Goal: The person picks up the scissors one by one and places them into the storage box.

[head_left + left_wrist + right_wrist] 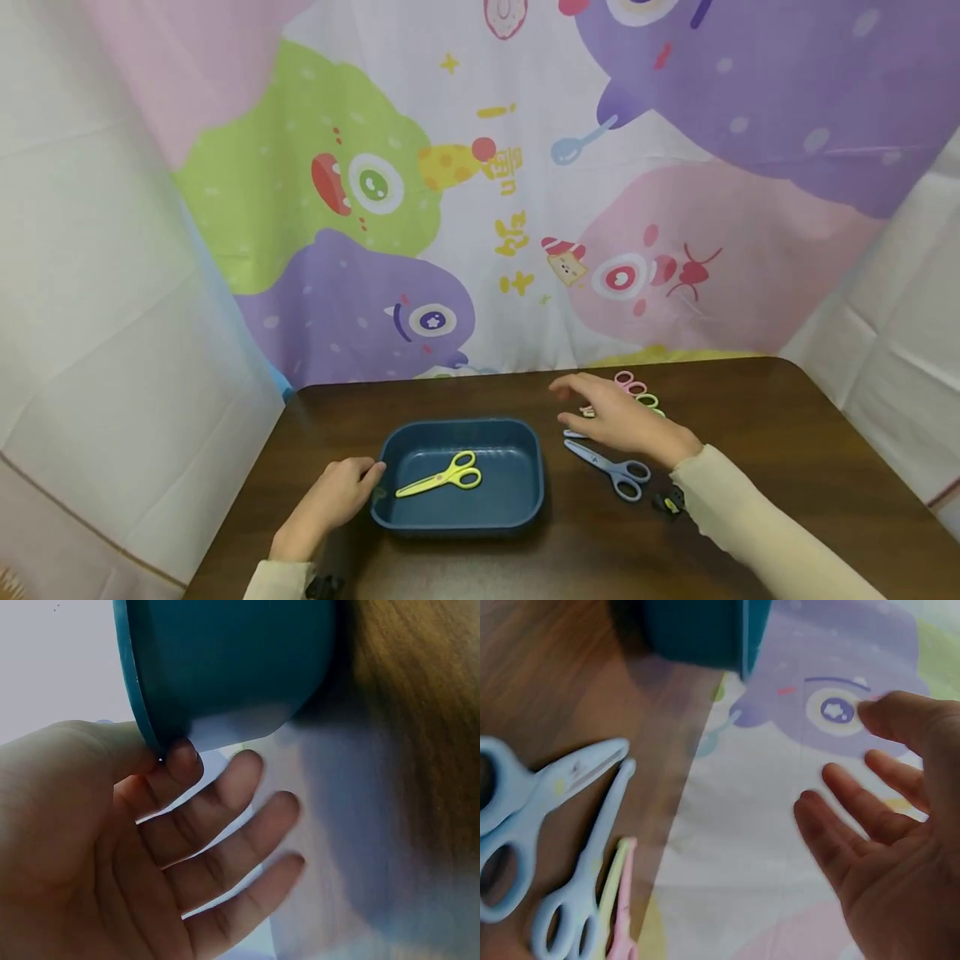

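Note:
A dark blue rectangular tub [457, 527] stands on the table, with yellow-green scissors [438, 481] lying inside it. My left hand [333, 498] pinches the tub's left rim between thumb and index finger; its other fingers spread loosely outside the wall. Right of the tub, my right hand [618, 417] hovers with parted, slightly bent fingers and nothing in them. Below it lie blue scissors [615, 468]. In the right wrist view, light blue scissors [589, 877], green scissors [612, 889] and pink scissors [625, 907] lie beside them; the hand partly covers these in the head view.
The brown table [720, 400] has its far edge against a hanging cloth [525, 317] printed with cartoon monsters. White cloths [135, 292] hang at both sides. A dark strap [670, 502] shows at my right wrist.

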Demonstrator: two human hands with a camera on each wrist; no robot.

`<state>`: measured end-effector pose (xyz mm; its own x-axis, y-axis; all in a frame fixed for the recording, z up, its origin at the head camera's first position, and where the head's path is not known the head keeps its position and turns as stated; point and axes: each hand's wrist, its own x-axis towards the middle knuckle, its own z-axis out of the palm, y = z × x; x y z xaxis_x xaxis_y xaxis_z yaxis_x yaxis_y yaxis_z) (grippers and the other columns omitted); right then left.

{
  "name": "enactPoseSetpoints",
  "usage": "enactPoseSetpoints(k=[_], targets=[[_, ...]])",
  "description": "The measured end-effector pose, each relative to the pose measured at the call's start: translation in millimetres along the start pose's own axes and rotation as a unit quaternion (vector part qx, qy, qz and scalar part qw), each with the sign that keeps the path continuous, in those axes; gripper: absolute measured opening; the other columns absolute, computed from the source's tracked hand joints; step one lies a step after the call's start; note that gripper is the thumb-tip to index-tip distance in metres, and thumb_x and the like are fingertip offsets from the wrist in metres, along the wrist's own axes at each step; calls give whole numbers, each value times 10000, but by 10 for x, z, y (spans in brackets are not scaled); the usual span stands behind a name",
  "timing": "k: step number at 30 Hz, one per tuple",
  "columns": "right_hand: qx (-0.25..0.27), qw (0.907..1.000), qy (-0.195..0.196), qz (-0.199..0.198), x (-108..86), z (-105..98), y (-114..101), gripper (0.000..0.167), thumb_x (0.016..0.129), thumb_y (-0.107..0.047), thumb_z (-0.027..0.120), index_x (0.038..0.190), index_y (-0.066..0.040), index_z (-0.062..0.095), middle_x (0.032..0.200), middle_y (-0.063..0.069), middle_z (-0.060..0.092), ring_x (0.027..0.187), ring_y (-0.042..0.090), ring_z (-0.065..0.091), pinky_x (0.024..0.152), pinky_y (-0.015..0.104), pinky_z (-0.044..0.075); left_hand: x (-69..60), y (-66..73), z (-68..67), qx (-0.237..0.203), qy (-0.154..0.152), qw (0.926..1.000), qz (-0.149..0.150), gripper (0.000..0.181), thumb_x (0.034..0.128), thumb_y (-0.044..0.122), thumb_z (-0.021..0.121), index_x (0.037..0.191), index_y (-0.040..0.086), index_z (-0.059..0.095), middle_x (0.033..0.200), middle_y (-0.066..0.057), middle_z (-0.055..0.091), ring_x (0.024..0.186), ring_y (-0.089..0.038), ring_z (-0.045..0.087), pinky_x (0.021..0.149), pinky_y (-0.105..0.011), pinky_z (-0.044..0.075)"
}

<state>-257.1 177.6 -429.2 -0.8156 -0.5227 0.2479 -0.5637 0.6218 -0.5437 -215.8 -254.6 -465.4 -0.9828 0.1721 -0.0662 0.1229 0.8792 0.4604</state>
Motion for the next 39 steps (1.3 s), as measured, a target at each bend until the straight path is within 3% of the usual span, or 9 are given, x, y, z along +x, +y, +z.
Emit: enactPoseSetpoints(k=[6,13,20,25,30,39], targets=[[69,9993,352,-94,-146,-79,131,423,990,-213,704,1376,-81,592,1255,54,689,1105,206,691,936,467,561,0,-21,3,-164,-19,9998,-131,413,1066,236,557,679,119,473,595,12,393,542,-126,361,563,-281,329],[-533,9969,478,-337,-268,-145,245,428,939,-158,754,1331,-55,617,1244,33,695,1068,198,685,937,465,542,2,-42,-29,-504,-247,9981,-263,405,1077,245,537,699,106,495,591,-23,491,545,-173,507,566,-324,415],[-773,9944,561,-458,-430,-193,328,470,912,-143,781,1344,-106,601,1244,36,651,1061,214,662,867,411,565,17,-62,-52,-696,-417,9967,-68,406,1087,254,518,714,95,496,593,-21,489,596,-208,594,604,-332,433],[-791,9927,796,-435,-576,-234,398,501,899,-115,792,1356,-83,591,1253,78,639,1036,234,673,807,375,579,20,-80,-34,-708,-516,9962,32,409,1091,263,509,716,99,499,591,-10,485,583,-176,563,604,-328,431],[-979,9916,776,-337,-674,-279,447,539,902,-139,797,1388,-94,569,1271,93,632,1099,239,663,896,472,565,24,-71,-37,-679,-481,9965,-105,418,1085,253,522,697,97,505,569,-14,484,546,-167,523,584,-325,421],[-1373,9833,1065,-547,-828,-338,503,545,841,-109,836,1331,-32,610,1234,58,654,1125,219,643,907,467,539,34,-61,-15,-720,-450,9962,-215,427,1080,260,535,686,98,517,576,-44,531,519,-180,536,566,-330,455]])
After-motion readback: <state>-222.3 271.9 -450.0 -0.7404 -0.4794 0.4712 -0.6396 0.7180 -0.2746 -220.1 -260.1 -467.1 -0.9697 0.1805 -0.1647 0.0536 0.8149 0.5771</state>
